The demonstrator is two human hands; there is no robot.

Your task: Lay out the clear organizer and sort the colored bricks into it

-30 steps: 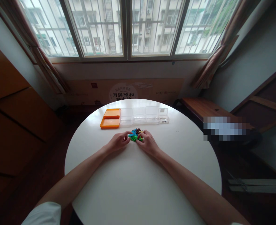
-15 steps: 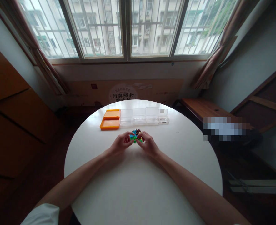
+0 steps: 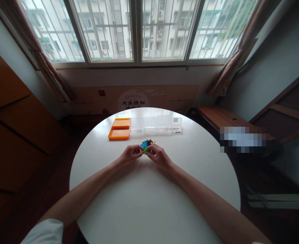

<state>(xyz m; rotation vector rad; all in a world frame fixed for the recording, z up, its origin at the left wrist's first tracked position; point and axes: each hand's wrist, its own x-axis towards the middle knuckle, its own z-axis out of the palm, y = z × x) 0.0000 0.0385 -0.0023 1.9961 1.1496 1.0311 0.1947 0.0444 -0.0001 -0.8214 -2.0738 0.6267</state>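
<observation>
A small heap of tiny coloured pieces (image 3: 146,144), blue, green and brown, lies on the round white table (image 3: 154,200). My left hand (image 3: 131,154) rests at its left side, fingers curled into a pinch at the heap's near edge. From the right, my right hand (image 3: 157,156) meets it, also pinched, fingertips touching green pieces. What each pinch holds is too small to make out.
Beyond the heap stands an orange tray (image 3: 119,133), joined by a row of clear plastic compartments (image 3: 155,125). A wooden bench (image 3: 220,118) is at the right, a wooden cabinet (image 3: 14,128) at the left, and a window behind.
Both hands have closed in toward each other over the heap's near edge, and their fingertips now nearly meet. The heap looks more covered than before.
</observation>
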